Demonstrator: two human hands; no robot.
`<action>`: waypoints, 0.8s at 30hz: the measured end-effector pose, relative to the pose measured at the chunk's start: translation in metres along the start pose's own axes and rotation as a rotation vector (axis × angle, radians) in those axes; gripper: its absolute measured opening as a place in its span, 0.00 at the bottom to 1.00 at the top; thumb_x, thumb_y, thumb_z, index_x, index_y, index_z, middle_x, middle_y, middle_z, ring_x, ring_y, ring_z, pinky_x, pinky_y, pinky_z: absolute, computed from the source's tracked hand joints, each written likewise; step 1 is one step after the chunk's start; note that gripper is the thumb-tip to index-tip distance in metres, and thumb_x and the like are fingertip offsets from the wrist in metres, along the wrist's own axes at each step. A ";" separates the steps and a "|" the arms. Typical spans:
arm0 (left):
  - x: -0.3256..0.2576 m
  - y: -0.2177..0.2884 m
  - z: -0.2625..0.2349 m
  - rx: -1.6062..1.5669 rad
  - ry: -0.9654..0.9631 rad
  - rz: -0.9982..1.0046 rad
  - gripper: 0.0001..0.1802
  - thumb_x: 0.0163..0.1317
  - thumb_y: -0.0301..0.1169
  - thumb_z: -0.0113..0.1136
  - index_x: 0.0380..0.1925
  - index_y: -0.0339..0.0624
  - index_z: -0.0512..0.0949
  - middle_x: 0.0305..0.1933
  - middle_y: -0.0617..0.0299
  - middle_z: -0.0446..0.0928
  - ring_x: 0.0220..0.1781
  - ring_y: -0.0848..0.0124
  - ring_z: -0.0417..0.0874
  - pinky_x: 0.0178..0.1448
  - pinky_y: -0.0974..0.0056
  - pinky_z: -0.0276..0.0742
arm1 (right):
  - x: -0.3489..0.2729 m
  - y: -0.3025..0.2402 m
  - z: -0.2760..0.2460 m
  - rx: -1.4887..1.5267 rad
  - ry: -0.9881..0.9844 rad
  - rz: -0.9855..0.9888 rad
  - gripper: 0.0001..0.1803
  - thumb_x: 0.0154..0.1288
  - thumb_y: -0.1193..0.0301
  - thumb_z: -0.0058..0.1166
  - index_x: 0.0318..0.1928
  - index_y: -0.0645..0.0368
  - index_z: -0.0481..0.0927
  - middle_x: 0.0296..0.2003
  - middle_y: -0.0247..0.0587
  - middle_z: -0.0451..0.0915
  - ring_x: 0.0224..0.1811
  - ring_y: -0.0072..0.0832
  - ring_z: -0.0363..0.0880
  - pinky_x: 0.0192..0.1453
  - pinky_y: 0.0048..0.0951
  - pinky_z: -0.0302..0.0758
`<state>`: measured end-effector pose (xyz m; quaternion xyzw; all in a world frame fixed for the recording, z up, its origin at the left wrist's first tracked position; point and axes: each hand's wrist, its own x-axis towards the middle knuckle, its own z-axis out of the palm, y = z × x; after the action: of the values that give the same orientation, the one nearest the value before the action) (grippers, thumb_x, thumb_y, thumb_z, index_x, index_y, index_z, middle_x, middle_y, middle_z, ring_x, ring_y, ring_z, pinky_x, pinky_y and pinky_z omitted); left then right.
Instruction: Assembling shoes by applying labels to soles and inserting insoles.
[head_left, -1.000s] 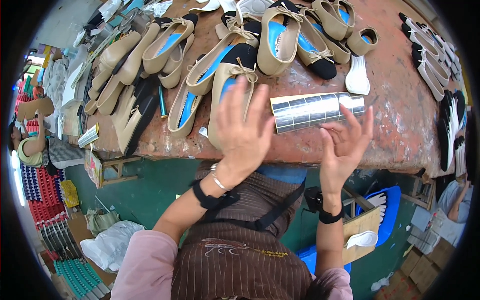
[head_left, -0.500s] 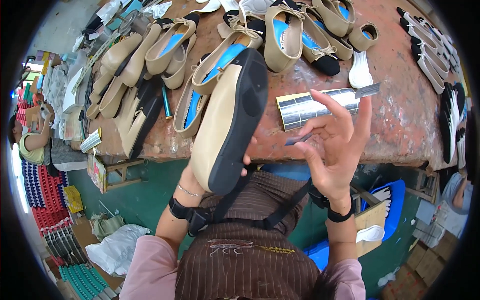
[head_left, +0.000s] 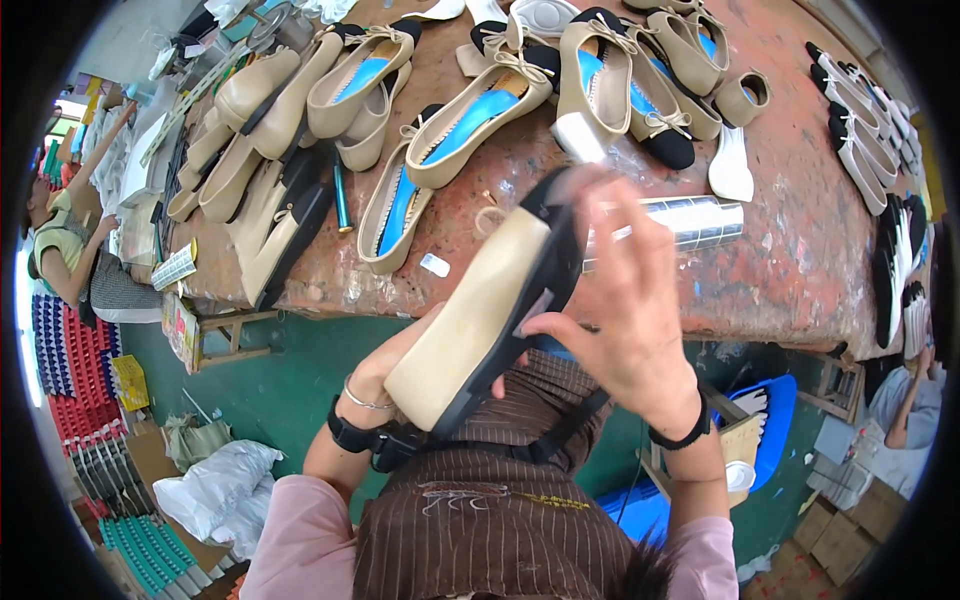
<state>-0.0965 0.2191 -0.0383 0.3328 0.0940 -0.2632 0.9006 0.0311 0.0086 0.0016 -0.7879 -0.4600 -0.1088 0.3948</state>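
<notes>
Left hand (head_left: pixel 400 365): your forearm rises from 7 o'clock, wrist bent back; the hand sits under the heel end of the beige shoe (head_left: pixel 480 315), mostly hidden, so you appear to grip it from below.
Right hand (head_left: pixel 625 300): your forearm comes up from 5 o'clock; the palm faces away from you, fingers curled over the shoe's black edge, thumb pressing its side, closed on it.
Beige shoe: held sole-up at picture centre, in front of your chest, toe tilted toward 1 o'clock, clear of the table.
Worktable (head_left: pixel 800 270): worn brown top across 12 o'clock.
Silver strip roll (head_left: pixel 690 222): lies on the table at 2 o'clock, just beyond your right fingers.
Finished shoes (head_left: pixel 470 115): beige with blue insoles, spread from 10 to 1 o'clock.
</notes>
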 end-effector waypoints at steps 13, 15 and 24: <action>0.012 0.243 -0.030 2.130 1.669 0.178 0.27 0.63 0.28 0.51 0.63 0.56 0.78 0.58 0.51 0.81 0.57 0.55 0.83 0.56 0.53 0.79 | -0.038 0.028 0.014 0.646 0.490 0.679 0.55 0.58 0.87 0.62 0.80 0.57 0.42 0.44 0.37 0.78 0.49 0.24 0.78 0.55 0.27 0.75; 0.034 0.222 -0.050 2.483 1.745 0.129 0.19 0.64 0.35 0.54 0.55 0.56 0.82 0.63 0.52 0.78 0.63 0.57 0.79 0.61 0.36 0.71 | -0.040 0.023 0.017 0.738 0.464 0.677 0.54 0.61 0.87 0.59 0.80 0.57 0.40 0.41 0.37 0.78 0.46 0.23 0.79 0.53 0.26 0.77; 0.111 0.127 -0.053 1.841 0.754 0.299 0.21 0.61 0.46 0.68 0.38 0.36 0.84 0.70 0.48 0.71 0.68 0.46 0.73 0.64 0.49 0.74 | -0.043 0.015 0.005 0.806 0.406 0.551 0.52 0.63 0.86 0.58 0.79 0.59 0.38 0.40 0.39 0.76 0.43 0.25 0.79 0.51 0.28 0.80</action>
<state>0.0662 0.2890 -0.0467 0.9694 0.0903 0.0050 0.2282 0.0189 -0.0193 -0.0326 -0.6284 -0.1557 0.0340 0.7614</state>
